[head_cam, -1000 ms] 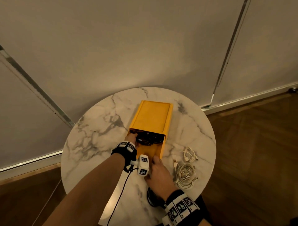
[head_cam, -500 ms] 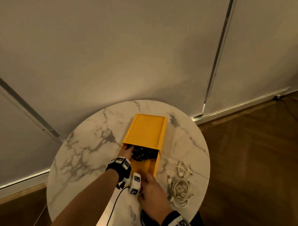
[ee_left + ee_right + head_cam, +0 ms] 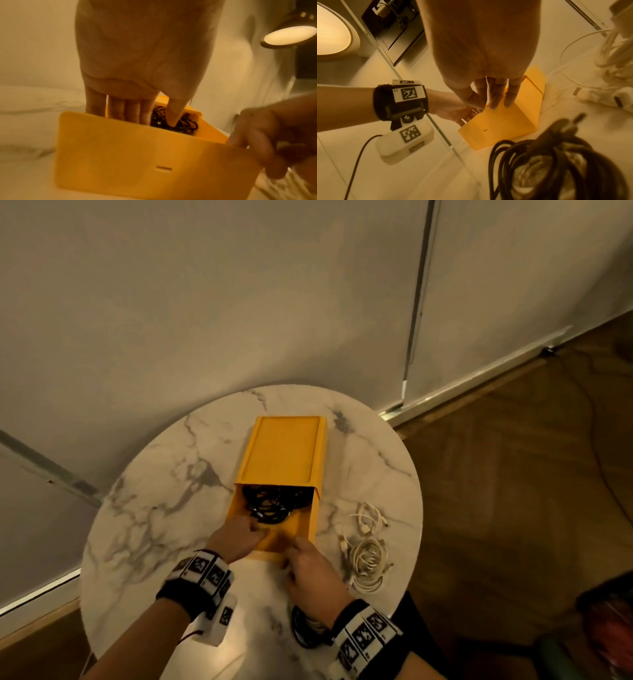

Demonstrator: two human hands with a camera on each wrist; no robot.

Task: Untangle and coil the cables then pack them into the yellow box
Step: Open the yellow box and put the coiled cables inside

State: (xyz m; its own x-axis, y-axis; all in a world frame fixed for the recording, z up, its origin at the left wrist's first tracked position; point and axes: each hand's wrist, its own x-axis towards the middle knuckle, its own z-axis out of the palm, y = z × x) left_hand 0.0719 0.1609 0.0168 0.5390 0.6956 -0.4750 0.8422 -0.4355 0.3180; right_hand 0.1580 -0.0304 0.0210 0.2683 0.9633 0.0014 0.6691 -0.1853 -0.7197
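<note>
The yellow box [image 3: 284, 453] lies in the middle of the round marble table [image 3: 154, 508], its lid slid away from me and the near part uncovered. A tangle of black cables [image 3: 274, 501] fills the opening. My left hand [image 3: 255, 530] reaches into the box from the near left. In the left wrist view its thumb presses down on the black cables [image 3: 181, 125]; the fingertips are hidden behind the box wall [image 3: 120, 155]. My right hand [image 3: 301, 556] grips the box's near right corner, with its fingers [image 3: 494, 100] on the top edge.
Two bundles of white cable lie right of the box, a loose one [image 3: 370, 517] and a coiled one [image 3: 366, 559]. A black cable coil [image 3: 305, 630] sits at the table's near edge under my right wrist. Wall panels stand behind the table; wooden floor lies to the right.
My left hand has moved from the box's left rim into its opening, onto the black cables. More of the box's inside shows below the lid. My right hand stays at the near end.
</note>
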